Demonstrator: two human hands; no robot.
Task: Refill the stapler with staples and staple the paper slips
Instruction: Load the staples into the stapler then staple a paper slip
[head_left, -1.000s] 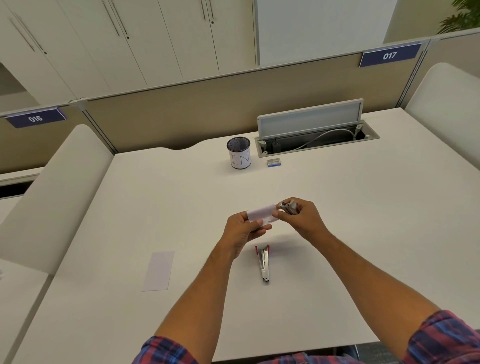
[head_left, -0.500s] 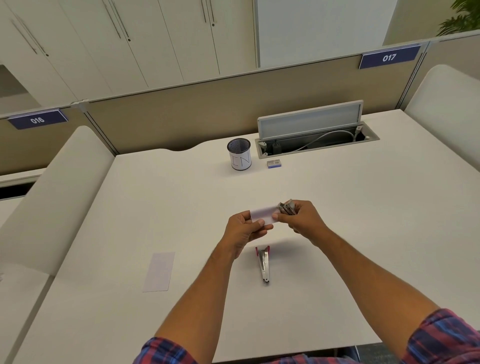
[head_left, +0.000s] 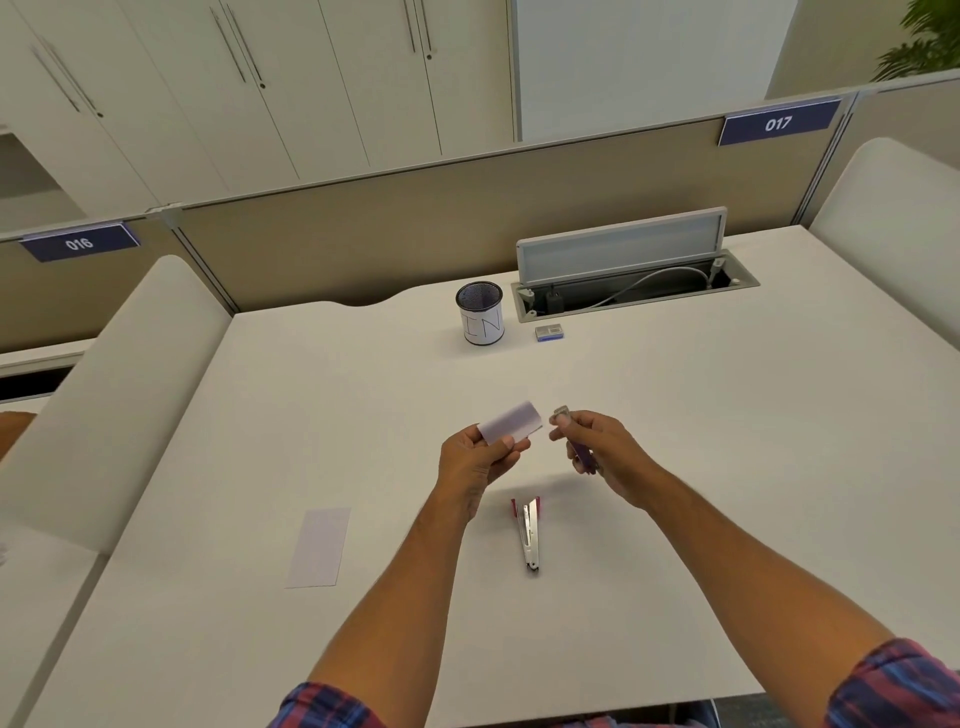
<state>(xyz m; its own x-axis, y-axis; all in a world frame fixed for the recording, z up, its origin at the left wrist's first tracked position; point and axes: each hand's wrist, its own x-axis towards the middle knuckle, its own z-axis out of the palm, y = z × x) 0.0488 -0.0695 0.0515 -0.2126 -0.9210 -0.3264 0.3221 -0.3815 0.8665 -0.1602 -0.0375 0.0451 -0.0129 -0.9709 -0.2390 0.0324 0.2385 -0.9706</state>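
Head view: we're mid-stapling w/ left grip (head_left: 475, 460) pinching paper slip (head_left: 511, 422), right grip (head_left: 597, 452) clutching stapler (head_left: 581, 453); next, probably line slip into stapler mouth.

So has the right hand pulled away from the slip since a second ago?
Yes. The right hand has drawn right, off the paper slip, judged against the red stapler part on the desk.

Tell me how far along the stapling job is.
Done: cannot tell whether any slip is stapled. In hand: left hand holds a paper slip; right hand grips a stapler, apart from it. Left: one slip lies untouched on the desk.
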